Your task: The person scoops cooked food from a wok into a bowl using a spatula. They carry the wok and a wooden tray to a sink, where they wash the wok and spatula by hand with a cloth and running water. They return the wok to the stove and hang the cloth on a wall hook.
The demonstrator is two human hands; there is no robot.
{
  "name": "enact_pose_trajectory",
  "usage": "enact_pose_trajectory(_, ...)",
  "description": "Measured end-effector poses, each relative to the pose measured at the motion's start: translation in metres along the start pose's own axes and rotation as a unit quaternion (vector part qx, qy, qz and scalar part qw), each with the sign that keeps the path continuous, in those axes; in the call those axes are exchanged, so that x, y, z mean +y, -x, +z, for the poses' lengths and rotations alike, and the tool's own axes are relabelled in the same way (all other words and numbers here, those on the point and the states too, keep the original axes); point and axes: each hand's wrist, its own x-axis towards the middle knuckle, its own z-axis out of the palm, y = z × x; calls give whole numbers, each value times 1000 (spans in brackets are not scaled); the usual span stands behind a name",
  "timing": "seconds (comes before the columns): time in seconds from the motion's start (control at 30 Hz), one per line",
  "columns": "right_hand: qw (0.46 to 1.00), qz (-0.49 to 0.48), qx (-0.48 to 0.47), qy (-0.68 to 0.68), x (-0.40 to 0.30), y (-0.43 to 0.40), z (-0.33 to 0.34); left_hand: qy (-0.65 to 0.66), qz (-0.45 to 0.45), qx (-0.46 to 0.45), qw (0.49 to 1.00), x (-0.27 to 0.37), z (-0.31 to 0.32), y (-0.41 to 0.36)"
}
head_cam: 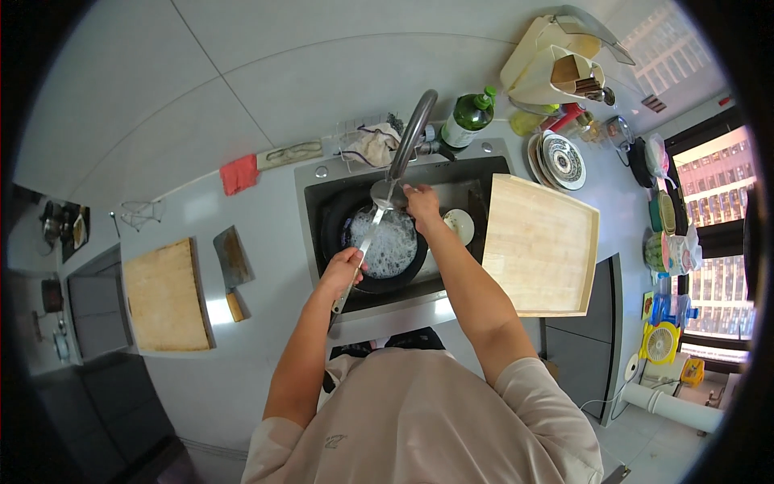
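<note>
A long-handled metal ladle (pixel 369 235) lies slantwise over the sink (pixel 400 295), its head beneath the curved faucet (pixel 415 130). My left hand (pixel 343 271) is closed around the handle's lower part. At the right edge of the ladle head is my right hand (pixel 423 206), with thumb and fingers against the metal. Its fingertips are partly hidden. Below the ladle, a black wok (pixel 337 225) in the sink holds foamy water (pixel 387 245). A small white bowl (pixel 459 226) sits to the right of the wok, partly behind my right forearm.
A wooden board with a raised rim (pixel 541 248) overlaps the sink's right side. On the left counter lie a cleaver (pixel 233 260) and a cutting board (pixel 166 296). Behind the sink stand a green pump bottle (pixel 468 121) and a wire rack with a cloth (pixel 372 145). Plates (pixel 563 160) stand back right.
</note>
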Motion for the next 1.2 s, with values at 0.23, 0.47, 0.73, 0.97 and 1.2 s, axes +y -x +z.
enact_pose_trajectory(0.23,898,197,-198,-339,-49,42,-1,89,8,-45,995,-2,-10,-12)
enact_pose_trajectory(0.47,888,152,-206,-381,-70,29,-20,-44,98,81,991,25,2,-38)
enact_pose_trajectory(0.73,943,123,-243,-193,-43,41,10,-198,156,164,954,-3,11,-10)
enact_pose_trajectory(0.97,989,-9,-150,-11,14,34,26,98,-59,27,993,-9,0,4)
enact_pose_trajectory(1.2,975,-54,-209,59,-1,55,26,149,-135,-45,979,-16,-14,26)
